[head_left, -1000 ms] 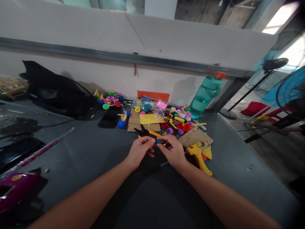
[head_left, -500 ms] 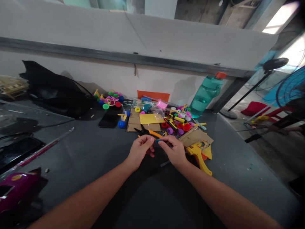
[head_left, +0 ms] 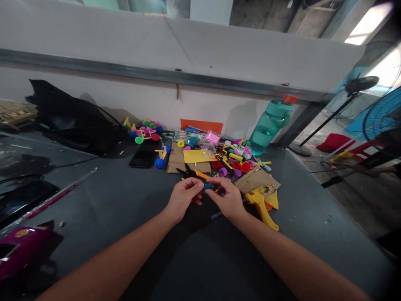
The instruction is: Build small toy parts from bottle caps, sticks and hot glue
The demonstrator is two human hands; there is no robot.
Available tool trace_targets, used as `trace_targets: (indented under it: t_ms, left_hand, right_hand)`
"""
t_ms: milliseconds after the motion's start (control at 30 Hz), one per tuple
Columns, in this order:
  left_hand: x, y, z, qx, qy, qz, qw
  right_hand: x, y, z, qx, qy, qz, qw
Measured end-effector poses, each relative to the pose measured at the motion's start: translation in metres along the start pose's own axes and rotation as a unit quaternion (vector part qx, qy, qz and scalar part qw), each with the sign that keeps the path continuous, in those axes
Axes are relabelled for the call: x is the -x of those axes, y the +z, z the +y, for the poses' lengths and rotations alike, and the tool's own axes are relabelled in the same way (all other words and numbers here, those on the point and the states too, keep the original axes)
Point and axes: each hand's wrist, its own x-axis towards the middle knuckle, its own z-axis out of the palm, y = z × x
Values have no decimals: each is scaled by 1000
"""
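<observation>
Surface: dark grey table (head_left: 131, 196), craft parts (head_left: 232, 161) lay heaped far.
Hands: left hand (head_left: 183, 200) and right hand (head_left: 227, 198) curled around small teal piece (head_left: 207, 186), grip unclear.

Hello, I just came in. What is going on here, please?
A person holds a small teal piece between their left hand and right hand, above a dark grey table. A black-and-orange hand tool lies just beyond the hands. Further back is a heap of coloured plastic caps, and a yellow tool lies to the right.
</observation>
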Motion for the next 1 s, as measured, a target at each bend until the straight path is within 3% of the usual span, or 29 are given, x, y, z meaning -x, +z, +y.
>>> trace_targets:
  t_ms: [1000]
  left_hand:
    - [-2, -3, -2, 6, -2, -19, 1000]
  right_hand:
    - [1, -2, 0, 22, -62, -4, 998]
